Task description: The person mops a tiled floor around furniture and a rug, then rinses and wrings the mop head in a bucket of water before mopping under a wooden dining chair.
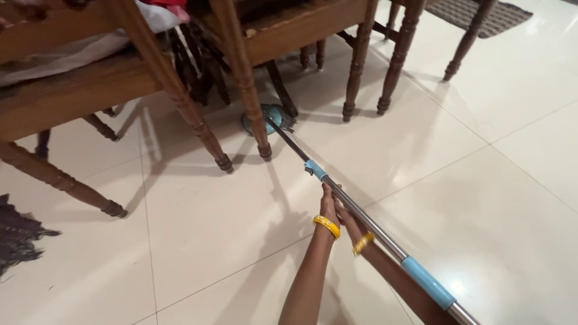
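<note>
nearest the camera, the mop handle (385,239), a smooth steel tube with blue plastic sleeves, looked stiff, light and a little slippery. both hands were clenched around it mid-shaft: left hand (329,203), right hand (345,215). its round teal mop head (268,118) lay on the glossy floor tiles (481,204) under turned wooden chair legs (241,72).

Bare forearms, yellow bangles (326,226) on both wrists
</note>
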